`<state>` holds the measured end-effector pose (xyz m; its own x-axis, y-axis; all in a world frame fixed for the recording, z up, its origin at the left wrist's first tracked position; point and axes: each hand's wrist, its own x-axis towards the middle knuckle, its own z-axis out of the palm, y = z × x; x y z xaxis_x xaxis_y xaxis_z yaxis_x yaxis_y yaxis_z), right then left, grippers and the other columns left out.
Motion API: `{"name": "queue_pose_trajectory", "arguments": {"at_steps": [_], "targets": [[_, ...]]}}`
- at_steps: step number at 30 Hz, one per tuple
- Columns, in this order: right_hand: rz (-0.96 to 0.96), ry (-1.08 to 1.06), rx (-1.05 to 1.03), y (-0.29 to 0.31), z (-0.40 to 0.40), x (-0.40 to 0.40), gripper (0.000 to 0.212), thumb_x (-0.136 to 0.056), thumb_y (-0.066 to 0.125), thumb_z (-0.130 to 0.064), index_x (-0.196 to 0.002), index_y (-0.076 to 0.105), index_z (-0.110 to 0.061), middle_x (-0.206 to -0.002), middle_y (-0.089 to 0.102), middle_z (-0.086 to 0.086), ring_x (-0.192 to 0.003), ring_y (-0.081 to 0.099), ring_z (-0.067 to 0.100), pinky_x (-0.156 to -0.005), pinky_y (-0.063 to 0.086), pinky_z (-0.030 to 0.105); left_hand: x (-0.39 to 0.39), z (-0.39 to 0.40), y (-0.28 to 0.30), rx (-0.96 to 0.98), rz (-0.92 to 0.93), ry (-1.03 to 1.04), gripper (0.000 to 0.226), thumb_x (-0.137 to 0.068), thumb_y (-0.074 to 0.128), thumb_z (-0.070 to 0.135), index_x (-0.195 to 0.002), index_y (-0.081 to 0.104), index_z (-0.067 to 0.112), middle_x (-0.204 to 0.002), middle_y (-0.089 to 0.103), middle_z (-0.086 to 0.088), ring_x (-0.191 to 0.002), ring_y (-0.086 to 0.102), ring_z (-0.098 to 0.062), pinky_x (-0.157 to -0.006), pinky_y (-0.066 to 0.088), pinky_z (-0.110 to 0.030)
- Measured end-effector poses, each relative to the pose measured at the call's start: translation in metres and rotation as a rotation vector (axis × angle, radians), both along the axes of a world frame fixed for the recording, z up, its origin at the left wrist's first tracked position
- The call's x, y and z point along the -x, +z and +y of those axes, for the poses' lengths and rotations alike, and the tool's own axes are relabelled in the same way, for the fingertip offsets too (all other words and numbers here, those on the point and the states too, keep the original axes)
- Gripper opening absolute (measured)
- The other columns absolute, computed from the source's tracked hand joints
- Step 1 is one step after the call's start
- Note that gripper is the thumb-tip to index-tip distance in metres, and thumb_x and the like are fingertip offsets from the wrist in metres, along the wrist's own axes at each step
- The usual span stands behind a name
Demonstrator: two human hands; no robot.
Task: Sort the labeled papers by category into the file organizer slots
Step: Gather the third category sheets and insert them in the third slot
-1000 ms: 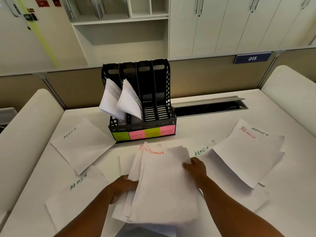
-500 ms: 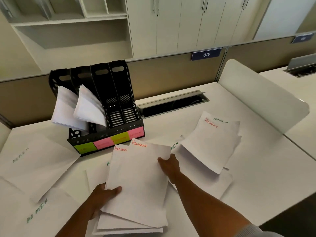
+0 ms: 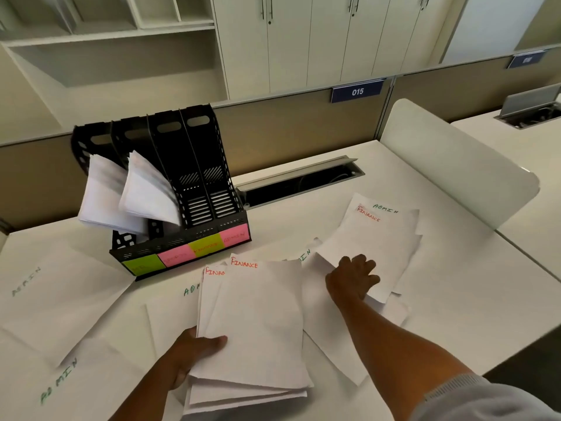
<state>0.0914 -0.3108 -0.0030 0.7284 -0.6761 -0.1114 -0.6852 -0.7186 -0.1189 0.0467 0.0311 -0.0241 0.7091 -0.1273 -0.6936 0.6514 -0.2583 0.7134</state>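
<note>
A white surface [image 3: 455, 299] meets a tan partition [image 3: 288, 129] carrying a blue plate marked 015 [image 3: 357, 91]. A cable trough [image 3: 300, 180] with a raised grey lid is sunk along its back edge. A white rounded divider [image 3: 455, 165] stands at the right. Behind, pale cabinet doors [image 3: 318, 41] adjoin open shelving [image 3: 115, 41].

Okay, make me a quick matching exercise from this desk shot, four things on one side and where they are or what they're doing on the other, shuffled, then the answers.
Things
1. left hand
2. right hand
3. file organizer
4. pink Admin sticky note

Places or states
A. stands at the back of the desk, papers in its two leftmost slots
B. holds the stack of Finance papers by its near left edge
C. stuck on the front of the organizer's rightmost slot
D. reaches to the loose Finance sheet on the right

Pairs: 1-B, 2-D, 3-A, 4-C
</note>
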Motion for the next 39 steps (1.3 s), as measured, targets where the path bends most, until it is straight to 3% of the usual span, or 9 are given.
{"name": "queue_pose_trajectory", "arguments": {"at_steps": [5, 10, 16, 25, 28, 30, 33, 36, 39], "targets": [[-0.219, 0.139, -0.097, -0.002, 0.002, -0.003, 0.022, -0.077, 0.05, -0.007, -0.097, 0.053, -0.013, -0.095, 0.054, 0.005, -0.095, 0.047, 0.028, -0.08, 0.032, 0.04, -0.001, -0.005, 0.001, -0.032, -0.009, 0.063, 0.057, -0.077, 0.077, 0.04, -0.121, 0.06, 0.008, -0.116, 0.069, -0.011, -0.108, 0.064, -0.03, -0.103, 0.046, -0.045], [-0.409, 0.733, -0.24, -0.003, 0.036, 0.005, 0.026, -0.093, 0.041, -0.009, -0.111, 0.06, -0.01, -0.105, 0.061, 0.01, -0.095, 0.058, 0.031, -0.086, 0.042, 0.043, -0.004, -0.009, 0.002, -0.118, -0.022, 0.078, 0.046, -0.088, 0.068, 0.035, -0.122, 0.06, 0.006, -0.113, 0.069, -0.012, -0.104, 0.064, -0.032, -0.101, 0.047, -0.048], [-0.297, 1.002, -0.501, 0.006, 0.09, 0.019, 0.021, -0.092, 0.045, -0.019, -0.106, 0.059, -0.011, -0.102, 0.068, 0.008, -0.089, 0.062, 0.034, -0.08, 0.045, 0.036, -0.009, -0.011, 0.004, -0.148, -0.029, 0.085, 0.045, -0.089, 0.066, 0.035, -0.122, 0.059, 0.006, -0.109, 0.069, -0.011, -0.099, 0.066, -0.03, -0.096, 0.051, -0.045], [0.025, 1.166, -0.605, 0.007, 0.126, 0.043, 0.026, -0.094, 0.048, -0.023, -0.116, 0.052, -0.011, -0.119, 0.064, 0.009, -0.102, 0.06, 0.031, -0.085, 0.049, 0.039, -0.011, -0.013, 0.008, -0.118, 0.042, 0.198, 0.052, -0.096, 0.048, 0.047, -0.128, 0.054, 0.007, -0.111, 0.065, -0.013, -0.102, 0.062, -0.032, -0.093, 0.05, -0.046], [0.115, 1.246, -0.584, 0.009, 0.132, 0.047, 0.029, -0.094, 0.049, -0.024, -0.12, 0.05, -0.011, -0.123, 0.063, 0.008, -0.104, 0.06, 0.03, -0.087, 0.05, 0.04, -0.01, -0.016, 0.01, -0.088, 0.069, 0.293, 0.07, -0.092, 0.037, 0.064, -0.143, 0.038, 0.017, -0.137, 0.051, -0.011, -0.125, 0.049, -0.032, -0.103, 0.04, -0.044], [0.152, 1.277, -0.575, 0.009, 0.134, 0.049, 0.029, -0.092, 0.051, -0.028, -0.118, 0.052, -0.014, -0.122, 0.064, 0.006, -0.104, 0.06, 0.028, -0.089, 0.051, 0.043, -0.009, -0.016, 0.01, -0.048, 0.057, 0.266, 0.068, -0.09, 0.047, 0.061, -0.141, 0.043, 0.016, -0.138, 0.053, -0.009, -0.127, 0.049, -0.032, -0.105, 0.038, -0.043], [0.11, 1.263, -0.552, 0.005, 0.132, 0.051, 0.034, -0.09, 0.048, -0.05, -0.109, 0.055, -0.022, -0.114, 0.066, 0.001, -0.1, 0.06, 0.022, -0.088, 0.051, 0.041, -0.006, -0.013, 0.01, -0.062, 0.023, 0.143, 0.047, -0.087, 0.068, 0.037, -0.122, 0.061, 0.007, -0.107, 0.071, -0.012, -0.101, 0.065, -0.034, -0.094, 0.051, -0.045], [-0.01, 1.138, -0.552, 0.001, 0.126, 0.051, 0.052, -0.086, 0.036, -0.072, -0.1, 0.056, -0.026, -0.109, 0.065, -0.003, -0.097, 0.057, 0.015, -0.085, 0.049, 0.037, -0.003, -0.011, 0.011, -0.07, 0.005, 0.113, 0.039, -0.087, 0.071, 0.025, -0.12, 0.062, 0.007, -0.106, 0.072, -0.015, -0.1, 0.066, -0.036, -0.097, 0.05, -0.049], [-0.294, 0.974, -0.46, -0.008, 0.112, 0.047, 0.039, -0.09, 0.043, -0.059, -0.097, 0.058, -0.023, -0.103, 0.062, -0.004, -0.096, 0.054, 0.014, -0.087, 0.047, 0.037, -0.001, -0.008, 0.012, -0.056, -0.006, 0.116, 0.041, -0.088, 0.069, 0.018, -0.125, 0.058, 0.004, -0.112, 0.069, -0.016, -0.103, 0.065, -0.034, -0.098, 0.049, -0.045]]}}
